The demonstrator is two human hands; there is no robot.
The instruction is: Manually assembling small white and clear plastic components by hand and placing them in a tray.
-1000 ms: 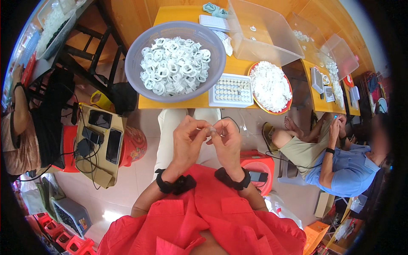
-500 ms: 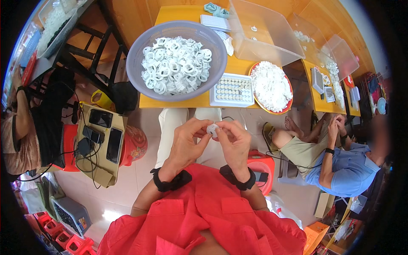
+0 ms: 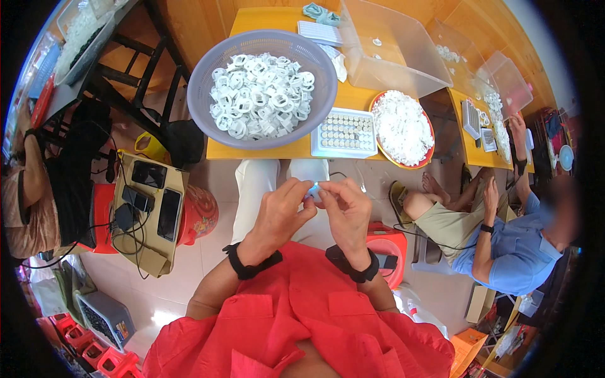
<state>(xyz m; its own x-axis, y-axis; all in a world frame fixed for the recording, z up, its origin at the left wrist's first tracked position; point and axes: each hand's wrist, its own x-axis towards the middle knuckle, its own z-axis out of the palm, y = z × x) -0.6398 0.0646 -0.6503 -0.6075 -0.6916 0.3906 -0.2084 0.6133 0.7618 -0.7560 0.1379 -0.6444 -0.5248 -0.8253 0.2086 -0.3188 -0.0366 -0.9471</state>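
Between my fingertips is a small white round plastic piece (image 3: pixel 313 191), with a bluish glow on it. My left hand (image 3: pixel 283 205) pinches its left side, and my right hand (image 3: pixel 346 206) grips it from the right. Both hands are above my lap, just short of the table edge. Fingers cover most of the piece. Straight ahead on the yellow table (image 3: pixel 239 153) stands a purple-grey basket (image 3: pixel 200 107) heaped with white plastic ring-shaped parts (image 3: pixel 261 94). Right of it are a white tray (image 3: pixel 343 152) with rows of small round pieces and a red-rimmed plate (image 3: pixel 432 140) piled with small white parts.
A clear plastic bin (image 3: pixel 397 57) lies at the back of the table. On my left, a cardboard box (image 3: pixel 142 214) holds phones and cables. At right a co-worker in a blue shirt (image 3: pixel 517 252) sits by another table. A red stool (image 3: pixel 384 236) stands beside my right wrist.
The white piece in my fingers now shows a bluish glow, and my fingers have shifted slightly around it. The co-worker's one hand has reached out to the table at right.
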